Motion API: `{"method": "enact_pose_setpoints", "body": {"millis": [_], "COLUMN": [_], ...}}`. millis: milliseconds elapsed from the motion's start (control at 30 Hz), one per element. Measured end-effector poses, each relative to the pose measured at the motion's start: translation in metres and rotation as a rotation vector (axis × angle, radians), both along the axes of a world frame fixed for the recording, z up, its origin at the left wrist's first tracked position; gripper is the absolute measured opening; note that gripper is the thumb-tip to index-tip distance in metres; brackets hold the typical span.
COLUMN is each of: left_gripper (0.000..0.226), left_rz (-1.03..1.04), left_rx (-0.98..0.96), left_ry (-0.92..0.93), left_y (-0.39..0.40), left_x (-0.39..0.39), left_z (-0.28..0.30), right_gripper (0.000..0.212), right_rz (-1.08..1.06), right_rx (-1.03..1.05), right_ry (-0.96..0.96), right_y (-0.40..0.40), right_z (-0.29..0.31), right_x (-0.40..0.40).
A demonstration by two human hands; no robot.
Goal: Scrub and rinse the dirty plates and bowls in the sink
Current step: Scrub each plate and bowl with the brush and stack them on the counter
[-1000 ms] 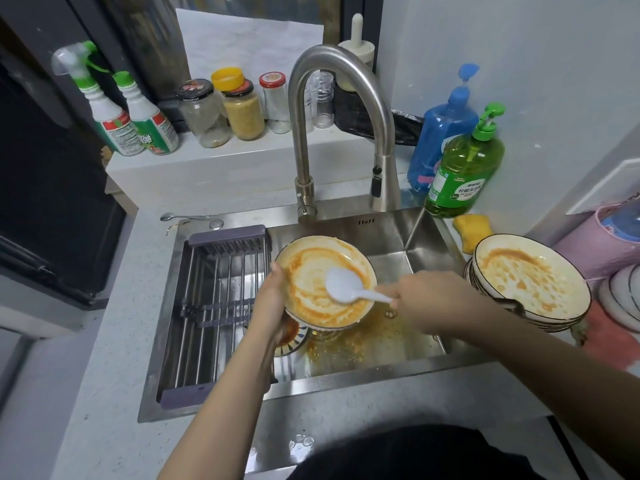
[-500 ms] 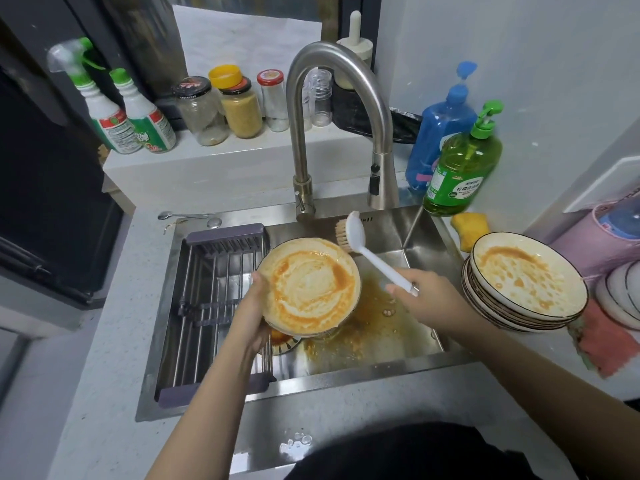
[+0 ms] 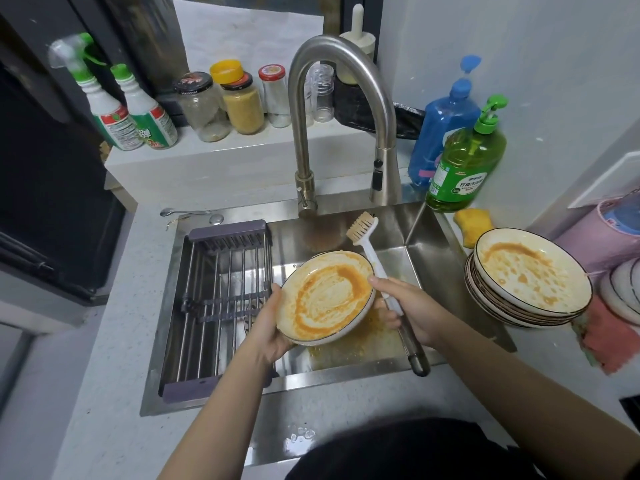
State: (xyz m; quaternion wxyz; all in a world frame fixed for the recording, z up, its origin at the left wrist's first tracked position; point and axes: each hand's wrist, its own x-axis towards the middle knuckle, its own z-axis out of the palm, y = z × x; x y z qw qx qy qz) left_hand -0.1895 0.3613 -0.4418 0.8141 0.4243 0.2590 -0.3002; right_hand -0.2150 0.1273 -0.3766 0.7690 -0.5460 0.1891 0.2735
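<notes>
Two hands work over the sink (image 3: 429, 251), the widest thing on the worktop (image 3: 104, 427), its steel basin smeared with orange sauce; a drying rack (image 3: 221, 306) fills the basin's left part, leaving only the right part open for moving, and the faucet (image 3: 341, 98) arches over the back edge, so a raised plate has little headroom there. At the worktop's right edge sits a stack of dirty plates (image 3: 530, 282), close to the sink rim and still coated; a careless elbow could catch it. The plate (image 3: 329, 299) in hand hangs tilted above the basin, near the rack's right rail; the left hand (image 3: 273, 327) grips its lower left rim, thumb on the face. It looks like glazed ceramic: stiff, breakable, fairly heavy, and slick with sauce, so the rim is the safest hold, with fingers well under. The right hand (image 3: 412, 313) is closed round the brush (image 3: 377, 271) mid-handle; its bristle head (image 3: 362, 228) points up toward the back wall, clear of the plate. No water is visibly running.
</notes>
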Motion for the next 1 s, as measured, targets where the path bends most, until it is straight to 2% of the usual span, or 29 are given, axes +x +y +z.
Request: {"method": "enact_pose_setpoints", "body": {"millis": [67,133,233,367,433,500,600,700,800,900,1000], "left_gripper": [0.067,0.07,0.083,0.083,0.067,0.049,0.028,0.026,0.033,0.041,0.049], "left_rz": [-0.053,-0.163,-0.535,-0.922,-0.947,-0.873,-0.754,-0.605,-0.436,-0.319,-0.238], "left_rx": [0.09,0.331,0.839,1.105,1.243,1.304,1.228,1.091,0.827,0.663,0.533], "left_ry": [-0.058,-0.228,-0.589,-0.997,-1.115,-1.125,-0.938,-0.669,-0.445,-0.365,-0.318], "left_y": [-0.002,-0.004,-0.004,-0.023,-0.031,-0.036,-0.04,-0.03,-0.016,-0.01,-0.011], "left_x": [0.002,0.002,-0.003,-0.01,-0.008,-0.006,-0.005,0.001,0.005,0.005,0.004], "left_z": [0.005,0.012,0.021,0.019,0.011,0.012,0.021,0.017,0.009,0.008,0.011], "right_gripper": [0.016,0.014,0.021,0.025,0.026,0.028,0.029,0.036,0.038,0.039,0.039], "right_rz": [-0.06,-0.142,-0.237,-0.294,-0.288,-0.262,-0.143,0.06,0.258,0.549,0.658], "right_rx": [-0.014,-0.016,-0.076,-0.142,-0.153,-0.148,-0.234,-0.649,-1.01,-1.306,-1.496], "right_ry": [0.02,0.053,0.088,0.108,0.123,0.131,0.093,-0.13,-0.412,-0.608,-0.658], "right_y": [0.003,0.005,0.007,0.012,0.016,0.018,0.014,0.006,-0.002,0.002,0.005], "right_z": [-0.004,-0.007,-0.011,-0.01,-0.006,-0.001,0.01,0.015,0.023,0.035,0.039], "right_x": [0.002,0.003,0.008,0.014,0.015,0.015,0.014,0.005,-0.007,-0.017,-0.014]}}
